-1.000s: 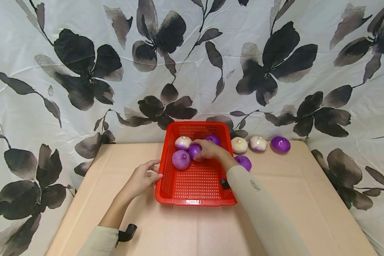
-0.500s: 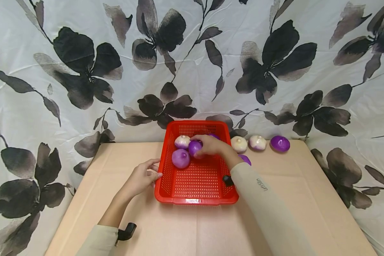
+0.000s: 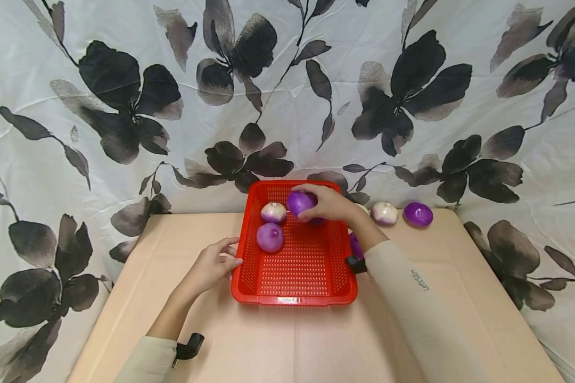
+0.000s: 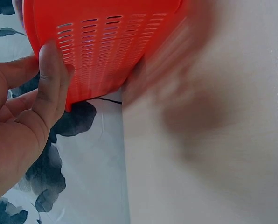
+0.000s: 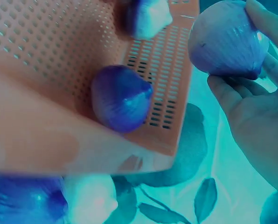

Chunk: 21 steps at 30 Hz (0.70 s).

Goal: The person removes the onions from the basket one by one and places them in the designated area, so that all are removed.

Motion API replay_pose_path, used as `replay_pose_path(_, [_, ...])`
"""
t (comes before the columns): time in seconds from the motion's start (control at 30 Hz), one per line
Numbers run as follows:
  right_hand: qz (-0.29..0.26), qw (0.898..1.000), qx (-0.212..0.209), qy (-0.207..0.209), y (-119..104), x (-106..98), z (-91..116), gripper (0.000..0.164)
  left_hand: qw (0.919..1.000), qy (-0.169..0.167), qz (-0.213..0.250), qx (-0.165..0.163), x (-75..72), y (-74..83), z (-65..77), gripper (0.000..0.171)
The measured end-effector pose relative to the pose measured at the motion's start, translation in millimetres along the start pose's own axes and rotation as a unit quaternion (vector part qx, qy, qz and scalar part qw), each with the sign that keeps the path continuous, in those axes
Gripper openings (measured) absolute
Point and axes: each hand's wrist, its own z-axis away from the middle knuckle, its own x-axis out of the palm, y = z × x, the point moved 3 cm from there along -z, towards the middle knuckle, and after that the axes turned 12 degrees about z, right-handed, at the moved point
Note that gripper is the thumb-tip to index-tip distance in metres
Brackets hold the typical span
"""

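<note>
A purple onion (image 3: 301, 203) is gripped in my right hand (image 3: 330, 205), raised over the far part of a red perforated basket (image 3: 294, 301). The right wrist view shows thumb and fingers curled round this onion (image 5: 225, 42). Another purple onion (image 5: 120, 98) lies in the basket there; the head view has it mostly hidden beneath the hand. Towards the basket's left side sit a white-and-purple onion (image 3: 273, 213) and a pinkish purple onion (image 3: 270, 238). My left hand (image 3: 214, 266) touches the basket's left side from outside, its fingertips right at the rim.
Right of the basket, a white-and-purple onion (image 3: 385, 213) and a dark purple onion (image 3: 418, 214) stand along the table's back edge. Another purple onion (image 3: 356, 247) is partly covered by my right arm. A floral cloth (image 3: 316, 133) hangs behind the table (image 3: 211, 330).
My right hand has lifted the purple onion away from beside the pinkish one and carried it back and to the right. The left hand and the basket have stayed in place.
</note>
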Motion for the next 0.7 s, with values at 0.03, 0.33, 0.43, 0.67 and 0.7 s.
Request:
replay_pose_path(0.03, [-0.005, 1.0, -0.001, 0.004, -0.3, -2.7, 2.6, 0.072, 1.0, 0.0, 0.001, -0.001, 0.0, 0.1, -0.1, 0.06])
replay_pose_path(0.33, [-0.037, 0.999, -0.015, 0.036, -0.6, -23.2, 31.7, 0.076, 0.9999, 0.004, 0.005, -0.008, 0.1, -0.2, -0.5, 0.061])
replay_pose_path(0.43, [-0.05, 0.997, -0.023, 0.05, 4.2, -30.6, 44.4, 0.076, 1.0, 0.002, 0.006, -0.007, 0.7, -0.4, -0.2, 0.061])
replay_pose_path(0.67, [-0.083, 0.993, -0.022, 0.08, 27.6, -45.5, 75.6, 0.076, 0.9999, 0.007, 0.0, -0.009, 1.3, 1.3, 0.8, 0.061])
replay_pose_path(0.7, [-0.088, 0.992, -0.019, 0.083, 31.8, -46.7, 80.4, 0.076, 0.9999, 0.008, 0.0, -0.009, 1.2, 1.6, 0.8, 0.061])
